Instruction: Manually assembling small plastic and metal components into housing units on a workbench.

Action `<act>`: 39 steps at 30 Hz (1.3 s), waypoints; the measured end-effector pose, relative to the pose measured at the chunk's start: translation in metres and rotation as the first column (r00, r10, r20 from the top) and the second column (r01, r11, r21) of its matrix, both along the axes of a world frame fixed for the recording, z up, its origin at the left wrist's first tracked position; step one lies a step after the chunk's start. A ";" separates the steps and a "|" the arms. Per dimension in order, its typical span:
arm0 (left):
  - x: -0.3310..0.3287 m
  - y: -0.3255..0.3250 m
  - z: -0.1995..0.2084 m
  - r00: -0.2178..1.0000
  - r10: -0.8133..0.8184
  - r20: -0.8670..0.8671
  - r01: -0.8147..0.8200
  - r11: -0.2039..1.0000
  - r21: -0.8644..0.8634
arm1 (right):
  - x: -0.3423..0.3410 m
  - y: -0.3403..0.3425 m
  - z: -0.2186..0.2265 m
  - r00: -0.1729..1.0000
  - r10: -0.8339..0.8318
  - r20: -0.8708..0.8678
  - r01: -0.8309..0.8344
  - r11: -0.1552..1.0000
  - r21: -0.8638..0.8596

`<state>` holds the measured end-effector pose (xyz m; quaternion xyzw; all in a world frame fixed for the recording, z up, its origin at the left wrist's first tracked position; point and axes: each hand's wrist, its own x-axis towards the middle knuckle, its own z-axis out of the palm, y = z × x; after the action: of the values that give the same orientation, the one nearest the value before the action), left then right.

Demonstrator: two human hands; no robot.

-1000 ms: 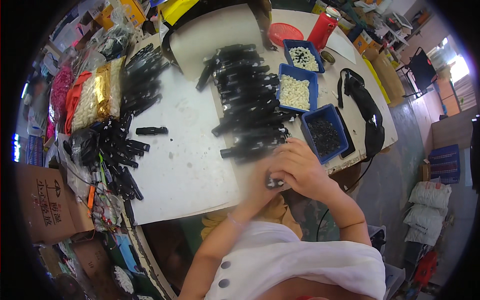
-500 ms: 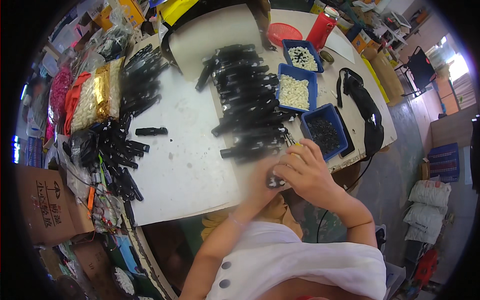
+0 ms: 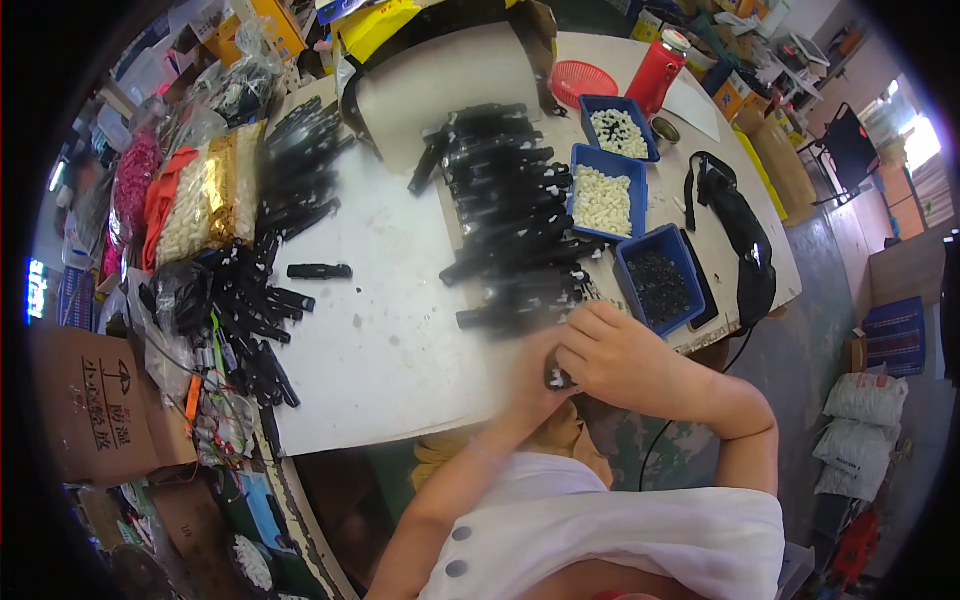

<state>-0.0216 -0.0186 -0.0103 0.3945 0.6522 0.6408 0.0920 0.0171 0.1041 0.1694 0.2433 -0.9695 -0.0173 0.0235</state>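
Observation:
My left hand, smeared at the back, is closed round a black plastic piece with white bits above the near table edge. My right hand bends over it from the right, its fingers curled and pressed together against my left fingers. A slim metal tip shows just past the right knuckles; the rest of this yellow-handled tool is hidden by the hand. Just beyond my hands lies a long row of black plastic pieces, many with small white parts at their ends.
Blue bins hold white parts, mixed black and white parts and black parts. A red flask and red basket stand behind. One black piece lies apart on the white sheet; more are heaped left.
The whole view has shifted slightly, the table things sitting lower and further right. My right hand has turned and closed in on the left; the tool's yellow part no longer shows.

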 end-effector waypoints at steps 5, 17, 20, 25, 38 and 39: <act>0.007 0.003 -0.015 0.991 0.052 -0.126 -0.076 0.979 -0.190 | 0.002 -0.013 0.000 1.000 0.001 0.012 -0.002 0.996 0.085; 0.005 -0.002 0.004 0.994 0.081 -0.078 -0.074 0.994 0.085 | 0.013 -0.010 -0.023 0.965 0.189 -0.182 -0.174 0.980 0.094; 0.007 -0.002 -0.007 0.993 0.093 -0.075 -0.094 0.995 -0.012 | 0.011 -0.009 -0.025 0.967 0.186 -0.171 -0.175 0.981 0.078; 0.021 0.001 -0.076 0.882 0.104 -0.460 -0.328 0.836 -0.440 | 0.007 -0.022 -0.006 0.996 0.090 -0.011 -0.087 0.986 0.146; -0.050 -0.006 0.070 0.955 0.141 -0.261 -0.188 0.968 -0.166 | 0.053 0.009 -0.071 0.684 -0.675 -0.279 0.221 0.555 -0.802; -0.071 0.011 0.097 0.900 0.131 -0.416 -0.200 0.972 -0.125 | 0.062 0.006 -0.089 0.619 -0.769 -0.162 0.301 0.422 -0.855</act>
<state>-0.0928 -0.0073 0.0862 0.4525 0.7390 0.4946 -0.0675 0.0793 0.1103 0.0807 -0.1469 -0.8539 0.3175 0.3854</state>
